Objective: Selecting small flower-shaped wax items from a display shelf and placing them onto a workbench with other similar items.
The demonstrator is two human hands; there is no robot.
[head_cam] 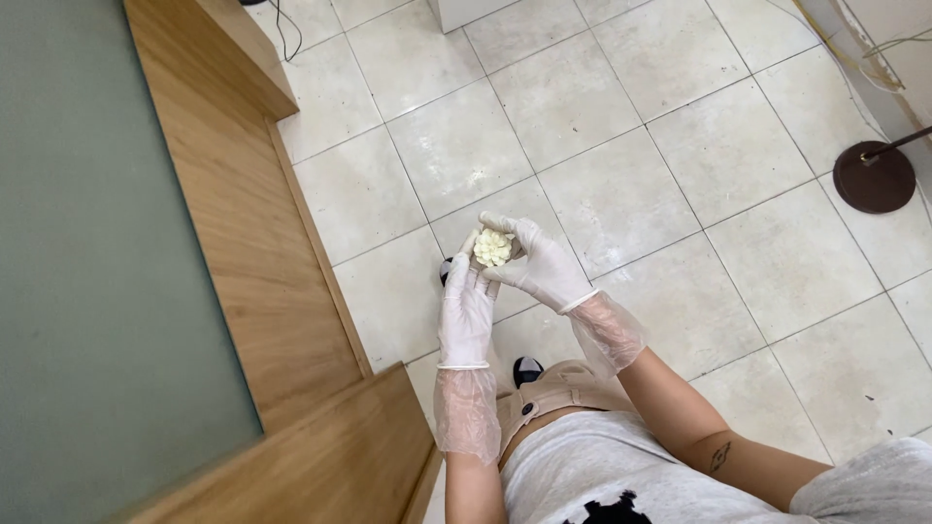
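- While it sits pinched between gloved fingertips, a small cream-white flower-shaped piece (pixel 492 246), petalled and layered, is held in mid-air in front of the person's waist, well above the tiled floor (pixel 621 184).
- Left hand (pixel 466 309) in a white glove comes up from below the grip, its fingers closed against the near-left side of the piece; right hand (pixel 540 264), gloved the same, closes on it from the right, thumb and forefinger curling over the top edge.
- Both hands grip the one piece; what it is made of cannot be told, though the thin raised petals look fragile.
- Risk, as judged here: too hard a pinch could crush or snap petals, since the fingertips bear straight on the outer layers.
- Another risk: the smooth gloves could let the piece slip, and nothing lies under the grip but hard tile, so a drop may break it.
- Loose clear plastic sleeves (pixel 466 409) over both forearms, below the grip, could snag or brush the piece if the wrists turn.
- Left of the grip, a wooden counter edge (pixel 282 291) around a grey-green surface stands near; an elbow knock there could jolt the hold.
- Far right of the grip, a round brown stand base (pixel 874 177) rests on the floor, well apart.
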